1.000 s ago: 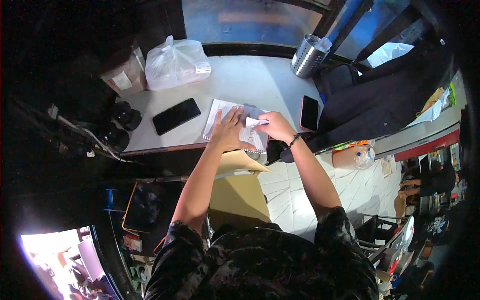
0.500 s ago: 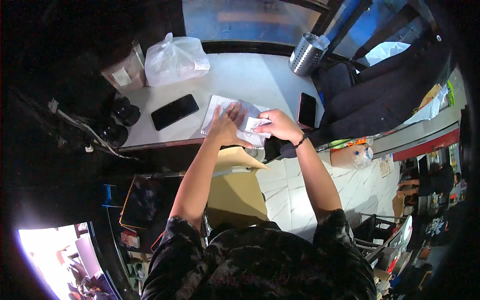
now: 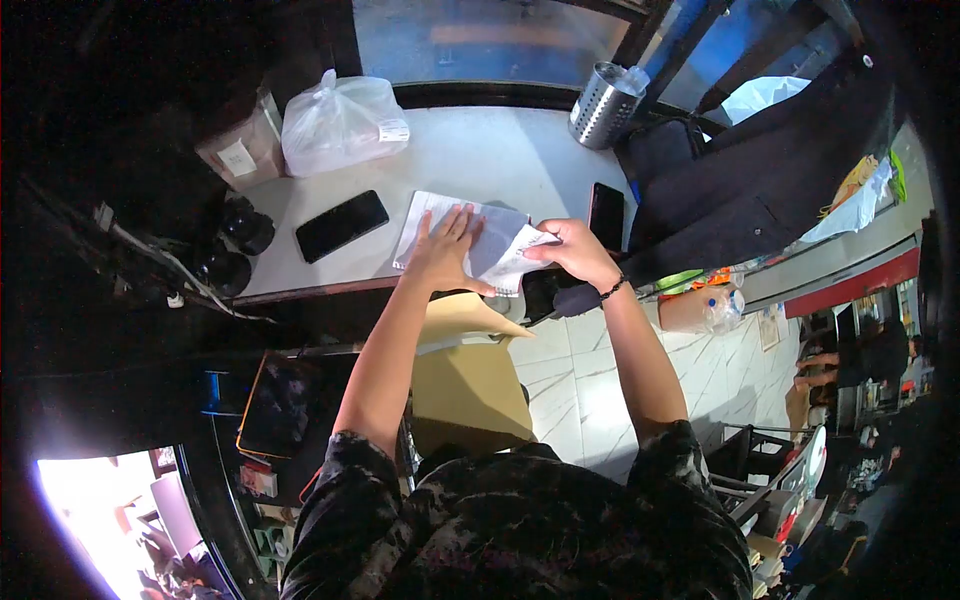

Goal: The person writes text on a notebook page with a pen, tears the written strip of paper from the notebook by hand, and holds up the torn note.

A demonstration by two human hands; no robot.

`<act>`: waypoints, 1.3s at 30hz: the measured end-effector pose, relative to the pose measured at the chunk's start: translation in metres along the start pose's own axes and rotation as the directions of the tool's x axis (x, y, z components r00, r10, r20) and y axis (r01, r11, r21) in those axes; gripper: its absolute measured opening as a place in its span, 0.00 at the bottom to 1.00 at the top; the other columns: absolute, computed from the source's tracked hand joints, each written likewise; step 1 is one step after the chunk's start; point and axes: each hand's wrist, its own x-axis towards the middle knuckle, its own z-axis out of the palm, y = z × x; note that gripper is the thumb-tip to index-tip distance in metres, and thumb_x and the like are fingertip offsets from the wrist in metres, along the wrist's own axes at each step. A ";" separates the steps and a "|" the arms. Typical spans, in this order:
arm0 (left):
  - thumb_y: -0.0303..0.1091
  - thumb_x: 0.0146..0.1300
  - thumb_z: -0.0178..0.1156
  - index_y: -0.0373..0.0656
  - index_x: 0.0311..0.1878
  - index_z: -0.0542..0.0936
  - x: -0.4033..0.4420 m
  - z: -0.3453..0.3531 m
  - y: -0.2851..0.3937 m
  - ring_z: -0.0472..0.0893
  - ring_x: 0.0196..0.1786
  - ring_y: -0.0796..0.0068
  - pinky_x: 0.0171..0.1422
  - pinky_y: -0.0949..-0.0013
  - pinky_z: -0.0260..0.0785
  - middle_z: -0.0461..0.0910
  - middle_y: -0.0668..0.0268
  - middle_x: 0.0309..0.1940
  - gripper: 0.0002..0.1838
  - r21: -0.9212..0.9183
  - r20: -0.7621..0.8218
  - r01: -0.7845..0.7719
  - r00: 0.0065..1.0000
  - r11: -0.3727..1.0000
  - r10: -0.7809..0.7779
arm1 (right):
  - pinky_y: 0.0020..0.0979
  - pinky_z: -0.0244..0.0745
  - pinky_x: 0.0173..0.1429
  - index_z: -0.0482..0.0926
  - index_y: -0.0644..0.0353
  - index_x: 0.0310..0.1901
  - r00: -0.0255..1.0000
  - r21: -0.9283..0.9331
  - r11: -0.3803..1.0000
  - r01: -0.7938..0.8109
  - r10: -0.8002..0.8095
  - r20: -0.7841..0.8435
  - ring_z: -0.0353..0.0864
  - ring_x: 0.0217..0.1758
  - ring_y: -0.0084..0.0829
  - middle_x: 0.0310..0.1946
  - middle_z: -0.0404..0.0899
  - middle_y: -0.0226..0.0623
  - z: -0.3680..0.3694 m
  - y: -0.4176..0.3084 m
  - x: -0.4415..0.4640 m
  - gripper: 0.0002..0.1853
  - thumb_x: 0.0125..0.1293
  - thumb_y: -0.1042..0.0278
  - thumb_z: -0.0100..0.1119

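A spiral-bound notebook (image 3: 412, 222) lies on the white counter, close to its front edge. My left hand (image 3: 441, 255) rests flat on the notebook's left part, fingers spread. Between the thumb and fingers of my right hand (image 3: 580, 252) is the edge of a notebook page (image 3: 515, 258), pinched at the notebook's right side. This page is lifted and curled, and some marks show on its turned-up part. Whether it is still bound along its whole edge, I cannot tell. A dark phone (image 3: 342, 226) lies to the left of the notebook, and another phone (image 3: 606, 214) to the right.
On the counter (image 3: 470, 150) stand a tied white plastic bag (image 3: 340, 130) and a perforated metal holder (image 3: 606, 108). Dark cloth (image 3: 740, 210) hangs at the right. A tan chair (image 3: 470, 395) is below the counter edge. Another person (image 3: 870, 362) is far off at the right.
My right hand has moved a little to the right, drawing the pinched page with it, so more of the page is lifted. My left hand stays spread on the notebook.
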 end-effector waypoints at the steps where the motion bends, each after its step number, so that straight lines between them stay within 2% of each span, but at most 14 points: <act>1: 0.80 0.25 0.56 0.46 0.69 0.51 0.000 0.001 0.000 0.46 0.72 0.63 0.69 0.40 0.35 0.47 0.59 0.70 0.67 0.000 0.000 0.000 1.000 1.000 0.000 | 0.23 0.70 0.38 0.78 0.69 0.35 1.000 0.000 1.000 0.000 0.000 0.000 0.75 0.32 0.19 0.29 0.80 0.35 -0.003 0.001 -0.001 0.12 0.52 0.70 0.64; 6: 0.74 0.26 0.62 0.49 0.69 0.49 0.001 0.000 0.001 0.41 0.73 0.64 0.71 0.44 0.32 0.43 0.62 0.71 0.66 -0.057 0.014 0.008 1.000 0.998 -0.007 | 0.22 0.70 0.39 0.78 0.69 0.38 0.986 0.075 0.997 0.021 -0.009 -0.168 0.76 0.32 0.19 0.30 0.80 0.33 -0.024 0.034 -0.002 0.12 0.52 0.72 0.64; 10: 0.74 0.26 0.63 0.50 0.70 0.48 0.000 -0.005 0.004 0.42 0.73 0.64 0.71 0.43 0.32 0.43 0.62 0.71 0.67 -0.065 0.036 0.012 0.999 0.998 -0.010 | 0.22 0.70 0.40 0.79 0.66 0.37 0.926 0.377 0.922 0.092 0.060 -0.372 0.76 0.34 0.19 0.33 0.80 0.30 -0.040 0.039 -0.019 0.10 0.52 0.73 0.65; 16: 0.75 0.24 0.61 0.48 0.69 0.50 0.001 -0.007 0.008 0.43 0.73 0.62 0.71 0.43 0.31 0.43 0.57 0.70 0.67 -0.052 0.039 0.008 0.999 0.999 -0.006 | 0.27 0.73 0.48 0.76 0.67 0.42 0.924 0.484 0.868 0.116 0.084 -0.373 0.78 0.42 0.26 0.39 0.79 0.37 -0.049 0.001 -0.062 0.11 0.57 0.77 0.59; 20: 0.62 0.38 0.67 0.46 0.69 0.48 -0.031 -0.035 0.063 0.45 0.72 0.56 0.71 0.48 0.38 0.46 0.53 0.69 0.59 -0.421 -0.129 -0.078 0.991 0.904 0.025 | 0.30 0.74 0.48 0.74 0.66 0.44 0.956 0.737 0.659 0.150 0.093 -0.277 0.79 0.43 0.28 0.40 0.79 0.39 -0.026 -0.030 -0.097 0.11 0.57 0.79 0.57; 22: 0.48 0.45 0.69 0.44 0.69 0.48 -0.063 -0.056 0.097 0.56 0.69 0.58 0.68 0.53 0.51 0.55 0.50 0.66 0.52 -0.992 -0.063 -0.061 0.998 0.111 -0.014 | 0.31 0.74 0.49 0.73 0.65 0.45 0.978 0.823 0.555 0.120 0.075 -0.194 0.78 0.45 0.29 0.42 0.78 0.39 -0.013 -0.043 -0.118 0.12 0.58 0.78 0.56; 24: 0.38 0.50 0.68 0.43 0.68 0.49 -0.092 -0.066 0.129 0.67 0.61 0.63 0.62 0.59 0.61 0.64 0.51 0.59 0.47 -0.974 0.024 -0.004 0.992 -0.228 -0.120 | 0.31 0.72 0.52 0.73 0.65 0.46 0.992 0.860 0.509 0.048 0.076 -0.100 0.78 0.47 0.29 0.43 0.78 0.39 -0.003 -0.047 -0.136 0.12 0.59 0.78 0.55; 29: 0.23 0.53 0.63 0.41 0.62 0.59 -0.170 -0.077 0.209 0.76 0.43 0.77 0.44 0.73 0.70 0.76 0.59 0.43 0.33 -0.937 0.048 -0.111 0.899 -0.332 -0.435 | 0.30 0.71 0.52 0.73 0.65 0.45 0.997 0.896 0.440 -0.062 -0.004 0.071 0.77 0.46 0.29 0.42 0.78 0.39 0.010 -0.059 -0.203 0.12 0.59 0.79 0.54; 30: 0.23 0.53 0.63 0.41 0.62 0.59 -0.189 -0.083 0.226 0.76 0.43 0.77 0.44 0.73 0.70 0.76 0.59 0.43 0.33 -0.938 0.045 -0.128 0.877 -0.322 -0.478 | 0.31 0.71 0.52 0.73 0.66 0.45 0.996 0.895 0.440 -0.076 0.003 0.084 0.77 0.46 0.30 0.42 0.78 0.39 0.011 -0.058 -0.219 0.12 0.59 0.79 0.53; 32: 0.20 0.53 0.61 0.42 0.58 0.62 -0.226 -0.094 0.259 0.75 0.46 0.75 0.46 0.72 0.70 0.75 0.60 0.43 0.29 -0.989 -0.057 -0.131 0.758 -0.065 -0.650 | 0.30 0.70 0.53 0.72 0.64 0.46 0.993 0.857 0.504 -0.106 0.004 0.120 0.77 0.46 0.28 0.43 0.78 0.38 0.002 -0.051 -0.248 0.14 0.56 0.81 0.56; 33: 0.20 0.53 0.61 0.42 0.56 0.61 -0.241 -0.104 0.279 0.75 0.44 0.76 0.45 0.74 0.70 0.76 0.61 0.41 0.28 -0.990 -0.088 -0.142 0.697 -0.017 -0.711 | 0.29 0.69 0.53 0.71 0.64 0.46 0.995 0.719 0.695 -0.016 -0.057 0.077 0.76 0.46 0.28 0.44 0.77 0.38 -0.006 -0.046 -0.261 0.16 0.54 0.81 0.58; 34: 0.21 0.53 0.61 0.40 0.54 0.64 -0.258 -0.110 0.294 0.75 0.44 0.78 0.46 0.74 0.70 0.76 0.63 0.40 0.25 -0.994 -0.079 -0.112 0.684 0.003 -0.725 | 0.28 0.68 0.54 0.70 0.63 0.47 0.990 0.538 0.838 0.087 -0.131 0.046 0.76 0.47 0.27 0.45 0.76 0.39 -0.012 -0.045 -0.273 0.19 0.53 0.82 0.59; 36: 0.23 0.52 0.62 0.37 0.49 0.68 -0.285 -0.112 0.321 0.76 0.44 0.75 0.46 0.73 0.70 0.76 0.61 0.43 0.20 -0.895 -0.266 0.086 0.686 0.438 -0.677 | 0.27 0.66 0.54 0.67 0.61 0.52 0.941 0.311 0.899 0.308 -0.337 0.040 0.73 0.52 0.28 0.51 0.73 0.39 -0.023 -0.052 -0.288 0.26 0.50 0.82 0.63; 39: 0.24 0.51 0.63 0.35 0.44 0.71 -0.311 -0.131 0.366 0.77 0.46 0.68 0.48 0.71 0.70 0.75 0.58 0.46 0.17 -0.824 -0.252 0.170 0.745 0.541 -0.618 | 0.29 0.66 0.56 0.70 0.59 0.50 0.871 0.247 0.878 0.411 -0.458 0.177 0.72 0.55 0.30 0.52 0.73 0.40 -0.026 -0.086 -0.309 0.25 0.48 0.82 0.64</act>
